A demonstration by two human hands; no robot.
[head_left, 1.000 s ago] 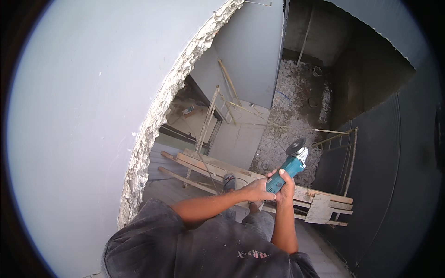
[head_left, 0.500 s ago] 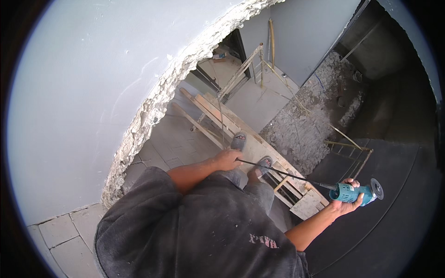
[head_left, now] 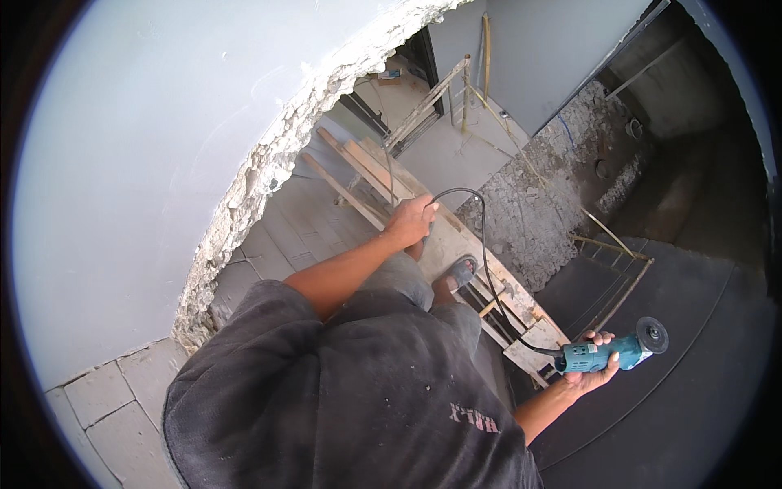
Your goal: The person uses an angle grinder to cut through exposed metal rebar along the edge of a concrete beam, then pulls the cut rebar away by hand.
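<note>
My right hand (head_left: 597,366) is wrapped round the body of a teal angle grinder (head_left: 593,356), held out to the right. Its dark cutting disc (head_left: 652,335) points away from me, at the far end of the tool. A black power cord (head_left: 486,269) runs from the grinder's rear, arches up over the planks and comes down to my left hand (head_left: 410,221). The fingers of that hand are closed round the cord, in front of my body. Where the cord goes below the left hand is hidden.
I stand on wooden scaffold planks (head_left: 456,240), where a hammer (head_left: 494,302) lies near my sandalled foot (head_left: 462,270). On the left is a grey wall (head_left: 155,163) with a rough broken edge (head_left: 252,183). Far below lie rubble (head_left: 529,220) and a yellowish metal frame (head_left: 623,285).
The cord has gone from stretched straight to a slack arch. My left hand has risen and moved slightly right; the grinder has shifted a little left and down.
</note>
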